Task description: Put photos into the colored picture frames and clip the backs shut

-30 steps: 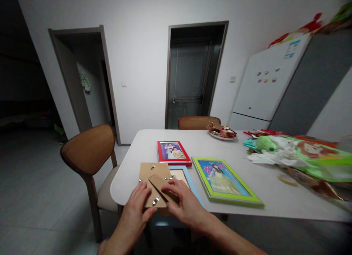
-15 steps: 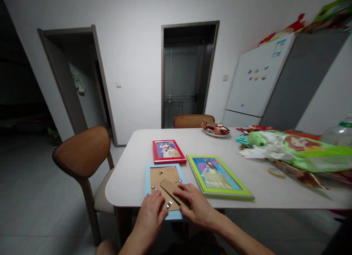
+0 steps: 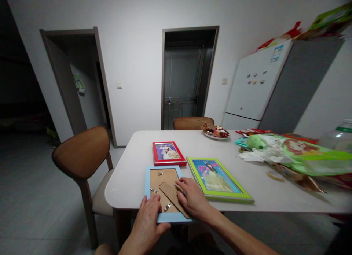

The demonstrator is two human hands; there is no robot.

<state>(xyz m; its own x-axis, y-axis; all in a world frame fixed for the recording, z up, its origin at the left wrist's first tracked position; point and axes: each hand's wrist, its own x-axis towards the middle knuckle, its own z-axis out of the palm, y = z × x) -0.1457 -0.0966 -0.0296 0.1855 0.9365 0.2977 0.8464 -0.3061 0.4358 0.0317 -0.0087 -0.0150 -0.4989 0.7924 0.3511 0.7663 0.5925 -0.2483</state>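
A light blue picture frame [image 3: 147, 181] lies face down at the table's front edge, its brown backing board [image 3: 156, 180] and narrow stand flap [image 3: 171, 195] facing up. Several metal clips sit around the board. My left hand [image 3: 148, 215] holds the frame's lower left corner, fingers on top and thumb at the front edge. My right hand [image 3: 192, 199] is bent over the right side, its fingertips together at a clip beside the flap; what they pinch is hidden. Beyond lies a red frame [image 3: 168, 162] with a photo; a green frame [image 3: 233, 197] with a photo lies to the right.
On the white table [image 3: 126, 167], a plate [image 3: 217, 136] of wrapped items stands at the back. Green plastic packaging [image 3: 308, 163], a tape roll [image 3: 275, 176] and a clear bottle [image 3: 339, 137] are at the right. Wooden chairs stand left [image 3: 82, 148] and behind [image 3: 194, 122].
My right hand has moved up slightly, its fingertips now at the right-hand clip. My left thumb has shifted down to the frame's front edge. The view has tilted a little.
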